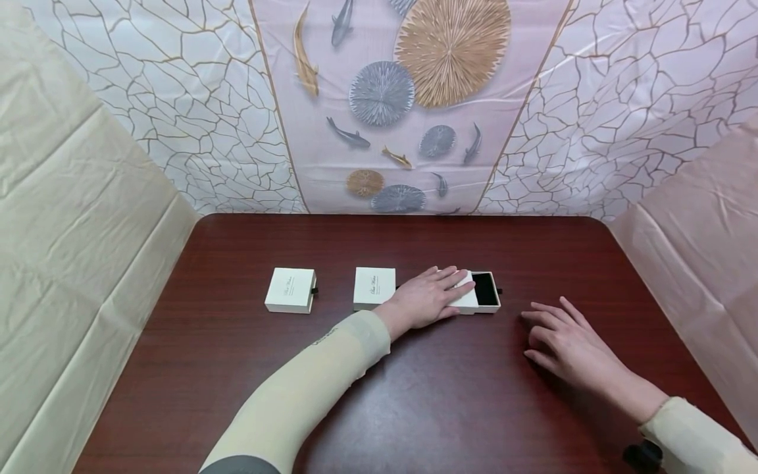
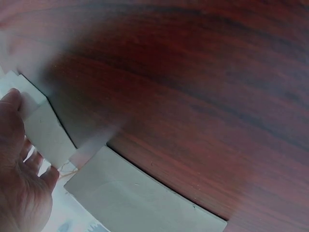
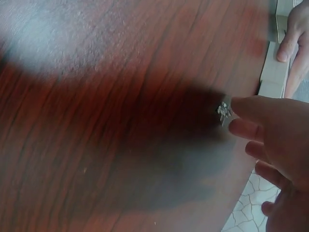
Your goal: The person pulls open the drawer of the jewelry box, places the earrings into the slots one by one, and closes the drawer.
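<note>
A dark red-brown wooden table [image 1: 414, 408] fills the space, backed by a hanging cloth [image 1: 391, 99] printed with fish and round leaf shapes, plain sheeting at both sides. On the table an open drawer box [image 1: 482, 293] shows its black lining. The left hand [image 1: 429, 296] rests flat on that box's white sleeve, fingers straight. Two closed white boxes [image 1: 374, 288] [image 1: 290, 289] sit left of the open box. The right hand [image 1: 568, 345] lies near its right, fingers spread; a tiny glittering piece [image 3: 224, 111] sits at its fingertips.
</note>
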The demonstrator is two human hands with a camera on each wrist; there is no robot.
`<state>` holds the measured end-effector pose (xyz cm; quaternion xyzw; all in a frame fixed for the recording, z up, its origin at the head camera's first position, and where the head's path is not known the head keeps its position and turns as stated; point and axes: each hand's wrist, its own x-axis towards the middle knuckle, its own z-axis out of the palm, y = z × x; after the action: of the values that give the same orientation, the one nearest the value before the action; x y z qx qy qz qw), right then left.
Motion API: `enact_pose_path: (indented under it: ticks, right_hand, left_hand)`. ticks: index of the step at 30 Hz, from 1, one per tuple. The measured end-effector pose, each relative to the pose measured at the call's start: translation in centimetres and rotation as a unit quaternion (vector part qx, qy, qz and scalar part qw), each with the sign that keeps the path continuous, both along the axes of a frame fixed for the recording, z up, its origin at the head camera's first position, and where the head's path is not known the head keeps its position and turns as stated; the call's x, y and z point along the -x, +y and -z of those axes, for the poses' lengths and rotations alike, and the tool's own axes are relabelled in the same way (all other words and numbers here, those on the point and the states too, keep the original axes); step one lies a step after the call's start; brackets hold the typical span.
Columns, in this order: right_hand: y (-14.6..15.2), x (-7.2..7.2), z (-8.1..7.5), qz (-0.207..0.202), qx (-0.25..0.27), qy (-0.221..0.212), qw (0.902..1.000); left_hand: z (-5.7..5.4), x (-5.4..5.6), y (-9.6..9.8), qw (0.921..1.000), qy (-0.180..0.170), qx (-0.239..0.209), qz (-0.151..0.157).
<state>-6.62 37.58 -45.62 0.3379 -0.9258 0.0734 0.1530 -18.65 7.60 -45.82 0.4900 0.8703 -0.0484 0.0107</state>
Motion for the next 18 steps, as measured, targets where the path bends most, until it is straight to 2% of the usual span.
enact_pose_path:
  ticks: [4, 18]
  right_hand:
    - [0.35, -0.22, -0.06, 0.009, -0.005, -0.005, 0.9999]
    - [0.25, 0.15, 0.35, -0.005, -0.001, 0.003, 1.0000]
  left_hand:
    - [0.07, 0.03, -0.02, 1.0000, -0.002, -0.001, -0.001]
    - [0.14, 0.03, 0.04, 1.0000, -0.004, 0.001, -0.002]
